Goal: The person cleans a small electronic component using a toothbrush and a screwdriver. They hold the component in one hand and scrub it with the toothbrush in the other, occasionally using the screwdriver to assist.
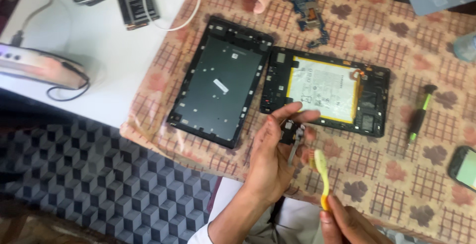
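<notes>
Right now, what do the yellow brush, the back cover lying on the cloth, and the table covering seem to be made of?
Yellow brush: likely plastic, with a smooth, evenly coloured handle; the bristles are blurred. Back cover: probably moulded plastic, matt dark grey, with ribs and clips along its rim; a metal liner cannot be ruled out. Table covering: looks like a vinyl or oilcloth sheet, with a faint sheen, a printed check-and-flower pattern and a curling edge.
</notes>
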